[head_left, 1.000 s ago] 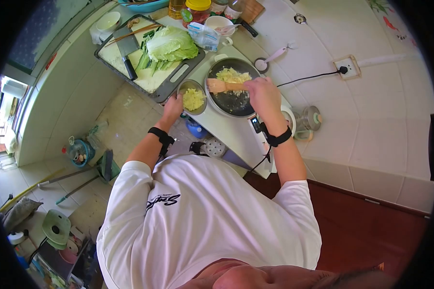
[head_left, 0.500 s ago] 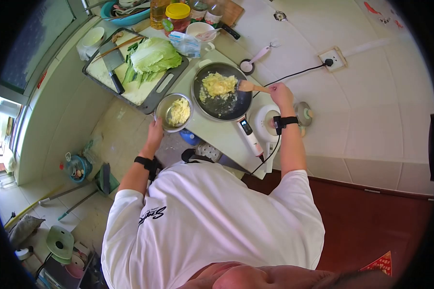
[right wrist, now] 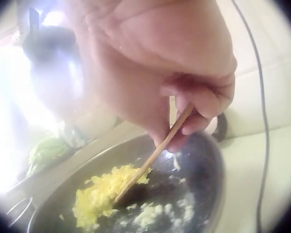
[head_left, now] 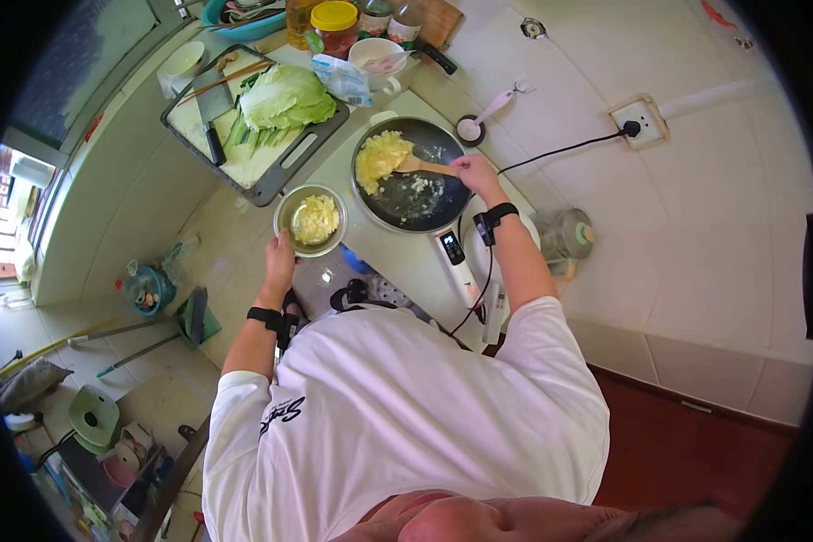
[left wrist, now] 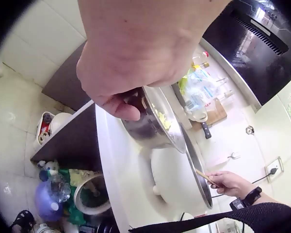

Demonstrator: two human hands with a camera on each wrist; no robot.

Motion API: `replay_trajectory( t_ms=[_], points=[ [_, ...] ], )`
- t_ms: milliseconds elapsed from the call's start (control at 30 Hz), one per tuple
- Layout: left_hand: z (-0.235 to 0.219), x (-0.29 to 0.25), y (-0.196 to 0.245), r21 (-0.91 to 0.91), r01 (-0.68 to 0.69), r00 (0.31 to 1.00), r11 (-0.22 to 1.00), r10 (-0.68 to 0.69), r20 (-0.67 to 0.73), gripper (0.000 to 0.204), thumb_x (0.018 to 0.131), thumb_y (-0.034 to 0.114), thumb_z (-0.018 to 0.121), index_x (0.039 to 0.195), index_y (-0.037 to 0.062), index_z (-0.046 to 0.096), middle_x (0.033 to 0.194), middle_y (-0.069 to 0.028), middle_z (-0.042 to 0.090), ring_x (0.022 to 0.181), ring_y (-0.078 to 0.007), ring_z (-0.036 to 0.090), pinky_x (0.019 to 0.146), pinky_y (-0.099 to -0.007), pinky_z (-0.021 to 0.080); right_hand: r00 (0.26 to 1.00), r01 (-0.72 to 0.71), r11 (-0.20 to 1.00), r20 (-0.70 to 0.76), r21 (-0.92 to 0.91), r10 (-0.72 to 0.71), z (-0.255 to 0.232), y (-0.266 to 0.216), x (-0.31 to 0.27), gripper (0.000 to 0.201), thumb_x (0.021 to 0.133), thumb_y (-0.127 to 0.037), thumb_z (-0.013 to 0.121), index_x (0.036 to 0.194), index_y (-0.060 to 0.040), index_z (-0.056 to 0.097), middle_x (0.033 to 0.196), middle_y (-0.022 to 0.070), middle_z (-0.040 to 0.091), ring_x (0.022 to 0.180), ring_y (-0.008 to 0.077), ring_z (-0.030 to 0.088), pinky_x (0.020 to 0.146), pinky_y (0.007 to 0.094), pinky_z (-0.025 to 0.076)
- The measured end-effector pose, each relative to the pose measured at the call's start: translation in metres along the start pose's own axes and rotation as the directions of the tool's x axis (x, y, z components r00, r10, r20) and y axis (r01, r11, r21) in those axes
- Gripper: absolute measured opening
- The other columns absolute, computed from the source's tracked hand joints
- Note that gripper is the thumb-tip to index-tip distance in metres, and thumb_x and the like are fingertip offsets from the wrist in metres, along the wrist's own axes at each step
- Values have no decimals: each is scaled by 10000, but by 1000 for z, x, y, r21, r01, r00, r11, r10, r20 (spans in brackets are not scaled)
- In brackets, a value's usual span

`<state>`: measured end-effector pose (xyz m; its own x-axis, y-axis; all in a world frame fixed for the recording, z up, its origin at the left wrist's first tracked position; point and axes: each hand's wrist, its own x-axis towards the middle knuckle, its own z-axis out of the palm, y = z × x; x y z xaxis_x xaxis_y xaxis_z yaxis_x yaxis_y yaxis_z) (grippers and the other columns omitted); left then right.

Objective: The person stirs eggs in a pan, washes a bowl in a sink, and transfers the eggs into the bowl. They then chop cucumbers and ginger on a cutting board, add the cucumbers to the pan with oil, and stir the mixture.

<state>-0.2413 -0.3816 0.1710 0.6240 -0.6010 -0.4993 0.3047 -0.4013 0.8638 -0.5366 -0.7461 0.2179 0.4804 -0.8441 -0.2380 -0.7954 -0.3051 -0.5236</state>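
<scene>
My left hand [head_left: 281,260] grips the near rim of a metal bowl [head_left: 286,215], just left of the pan. Some yellow scrambled egg [head_left: 317,221] lies in the bowl. In the left wrist view the thumb presses on the bowl's outer wall [left wrist: 148,127]. With my right hand [head_left: 481,176] I hold a wooden spatula [head_left: 436,168] by its handle. Its blade is against a heap of scrambled egg [head_left: 381,159] at the left side of the dark frying pan [head_left: 435,141]. Small white bits [right wrist: 153,213] are scattered over the pan's bottom.
Left of the pan, a cutting board [head_left: 263,192] bears Chinese cabbage [head_left: 289,96] and a cleaver [head_left: 214,135]. Jars [head_left: 334,30] and a white cup [head_left: 390,86] stand behind. A black cord [head_left: 560,152] runs from the wall socket. The pan's handle [head_left: 461,271] points toward me.
The spatula first moved right across the pan, then back left, and the egg is now heaped at the pan's left side. The bowl has shifted left, away from the pan's rim.
</scene>
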Motion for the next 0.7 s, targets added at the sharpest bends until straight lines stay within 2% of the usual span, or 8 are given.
replay_trajectory(
  t_ms=[67, 133, 200, 300, 367, 500, 600, 700],
  points=[
    [1, -3, 4, -38, 14, 1000, 999, -15, -19, 429, 1018, 386, 436, 1085, -14, 574, 846, -60, 603, 705, -142, 588, 535, -284, 504, 1000, 20, 1000, -8, 5, -20, 11, -15, -6, 190, 829, -218, 637, 945, -142, 767, 911, 112, 729, 866, 258, 695, 768, 371, 533],
    [1, -2, 9, -35, 11, 1000, 999, -12, -23, 427, 1018, 382, 434, 1093, -15, 572, 859, -66, 610, 712, -143, 596, 545, -283, 512, 998, 54, 999, -29, 5, -54, 8, -33, -16, 192, 835, -195, 655, 959, -89, 756, 843, 108, 718, 782, 224, 677, 738, 337, 514],
    [3, 0, 15, -33, 10, 1000, 999, -11, -21, 425, 1018, 378, 431, 1102, -15, 570, 871, -71, 618, 719, -145, 604, 555, -283, 519, 998, 55, 998, -44, 33, -53, 7, -32, -17, 193, 845, -188, 644, 973, -92, 752, 857, 115, 717, 793, 223, 677, 741, 342, 513],
    [8, 7, 25, 65, 11, 1000, 998, -11, -7, 417, 1017, 365, 427, 1104, -19, 567, 884, -81, 626, 732, -146, 616, 564, -289, 529, 993, 92, 996, -81, 4, -91, 4, -32, -21, 188, 857, -170, 631, 983, -94, 748, 868, 119, 717, 807, 224, 677, 750, 346, 513],
    [11, 14, 28, 107, -21, 1000, 994, 23, -17, 449, 994, 338, 451, 1061, -92, 564, 853, -117, 622, 695, -175, 628, 532, -304, 530, 990, 128, 992, -60, -20, -129, 2, -25, -19, 188, 866, -149, 620, 998, -93, 742, 876, 119, 717, 816, 234, 675, 755, 350, 511],
    [13, 19, 31, 90, -39, 999, 995, 38, 20, 446, 999, 325, 442, 1051, -102, 560, 837, -128, 623, 681, -184, 634, 524, -317, 529, 992, 127, 992, 18, 6, -128, 4, -26, -22, 188, 864, -141, 624, 1003, -88, 739, 881, 122, 715, 816, 241, 671, 756, 353, 510],
    [16, 26, 34, 163, -57, 998, 985, 53, 27, 442, 1004, 315, 433, 1040, -108, 558, 818, -138, 626, 641, -198, 635, 512, -325, 525, 997, 65, 998, 33, -15, -64, 0, -31, -30, 187, 862, -140, 631, 1010, -97, 737, 890, 123, 712, 826, 243, 667, 766, 349, 507],
    [19, 31, 38, 251, -39, 997, 967, 19, 80, 456, 1007, 354, 432, 1108, -78, 536, 910, -120, 622, 726, -191, 620, 566, -331, 552, 990, 144, 989, 10, -12, -144, 7, -33, -37, 179, 864, -169, 620, 989, -151, 747, 910, 113, 710, 845, 263, 670, 755, 368, 513]
  ],
)
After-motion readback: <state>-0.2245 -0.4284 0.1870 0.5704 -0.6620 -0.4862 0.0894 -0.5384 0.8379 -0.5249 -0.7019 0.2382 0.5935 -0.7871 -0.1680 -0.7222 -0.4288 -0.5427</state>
